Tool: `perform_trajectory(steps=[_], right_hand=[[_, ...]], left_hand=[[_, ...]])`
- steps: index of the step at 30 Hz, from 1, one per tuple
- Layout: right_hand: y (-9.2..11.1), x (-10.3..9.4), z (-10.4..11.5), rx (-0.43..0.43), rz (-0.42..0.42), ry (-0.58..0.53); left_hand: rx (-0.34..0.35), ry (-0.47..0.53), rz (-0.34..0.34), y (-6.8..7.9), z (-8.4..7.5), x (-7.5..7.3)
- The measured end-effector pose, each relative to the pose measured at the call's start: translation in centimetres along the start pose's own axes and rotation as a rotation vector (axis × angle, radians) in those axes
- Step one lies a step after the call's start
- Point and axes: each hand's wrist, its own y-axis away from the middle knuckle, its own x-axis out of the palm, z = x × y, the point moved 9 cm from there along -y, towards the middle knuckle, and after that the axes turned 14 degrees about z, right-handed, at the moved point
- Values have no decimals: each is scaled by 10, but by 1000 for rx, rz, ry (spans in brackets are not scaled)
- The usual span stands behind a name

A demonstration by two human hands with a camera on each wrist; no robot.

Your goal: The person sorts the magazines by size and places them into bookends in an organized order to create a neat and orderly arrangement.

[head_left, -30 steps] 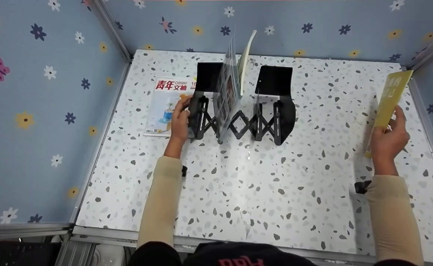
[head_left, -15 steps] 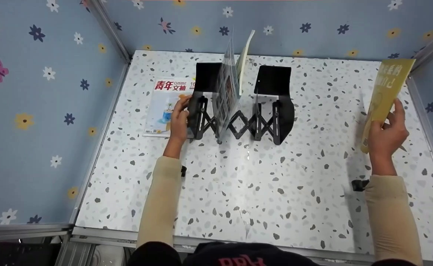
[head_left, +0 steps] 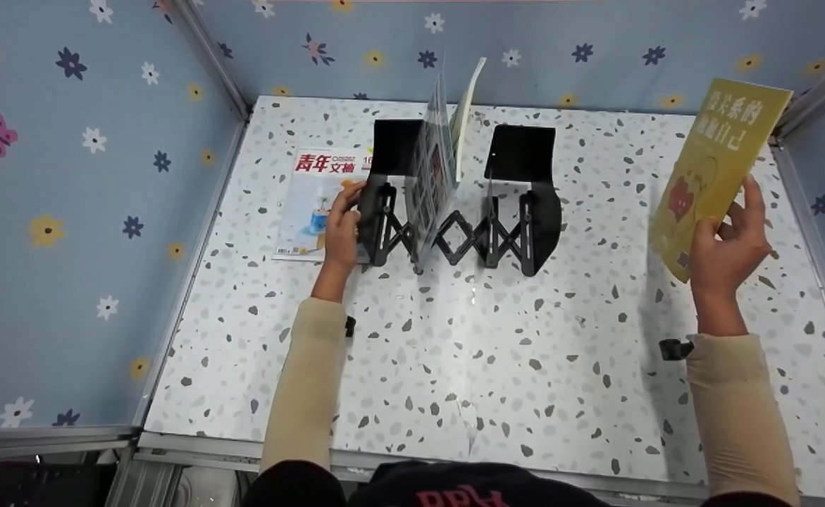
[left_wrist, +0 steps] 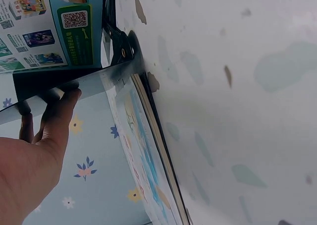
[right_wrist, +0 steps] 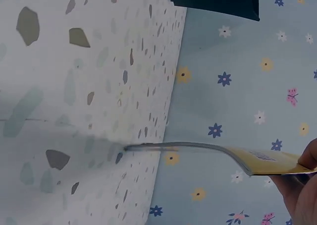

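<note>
In the head view, my right hand (head_left: pixel 733 246) pinches a yellow booklet (head_left: pixel 718 155) by its right edge, thumb on the cover. The booklet is raised and tilted, its white-lettered cover facing up-left. The right wrist view shows the booklet (right_wrist: pixel 262 163) edge-on and bent. My left hand (head_left: pixel 342 232) touches the outer left side of a black expandable bookend (head_left: pixel 546 225). In the left wrist view, its fingertips rest against the bookend's glossy side plate. A thin printed book (head_left: pixel 432 169) and a cream-edged book (head_left: pixel 468 113) stand upright in the bookend.
A magazine (head_left: pixel 306 211) with red lettering lies flat on the speckled table (head_left: pixel 454 366), partly under the left hand and the bookend. Flower-patterned panels (head_left: pixel 88 225) enclose the table at the left, back and right.
My right hand has moved slightly left and turned the yellow booklet, so more of its cover shows. The left hand, bookend and standing books have stayed in place.
</note>
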Motion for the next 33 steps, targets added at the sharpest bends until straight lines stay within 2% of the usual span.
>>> perform_trajectory(steps=[3, 6, 10, 14, 33], right_hand=[[3, 3, 12, -26, -15, -47], [8, 6, 29, -90, -34, -93], [15, 9, 61, -170, -59, -140], [23, 13, 87, -213, -81, -194], [39, 29, 149, -312, -127, -487]], left_hand=[[-5, 8, -2, 0, 1, 0], [0, 11, 2, 0, 1, 0], [13, 11, 3, 0, 0, 0], [3, 6, -10, 0, 0, -1], [-22, 27, -8, 2, 3, -1]])
